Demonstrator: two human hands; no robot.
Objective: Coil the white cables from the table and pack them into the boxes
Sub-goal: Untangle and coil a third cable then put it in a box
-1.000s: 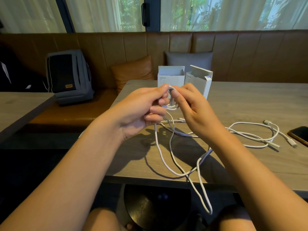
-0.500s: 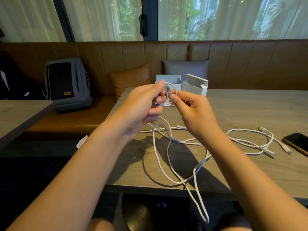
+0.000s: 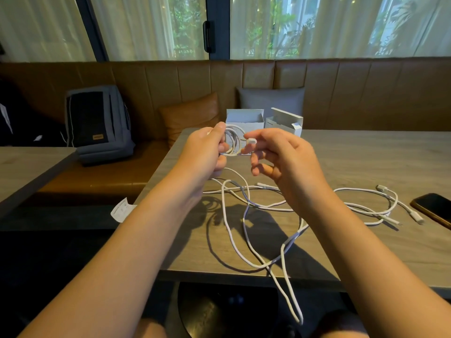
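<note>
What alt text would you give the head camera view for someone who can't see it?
A person's left hand holds a small coil of white cable above a wooden table while the right hand pinches its connector end. More loose cable sprawls across the table, with two open white boxes behind.

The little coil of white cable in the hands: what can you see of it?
The coil is a few small round loops of thin, smooth white cable, held in the air above the table, before two open white boxes. The left hand grips its left side; the right hand pinches a white plug beside it. More cable trails down onto the table.
</note>
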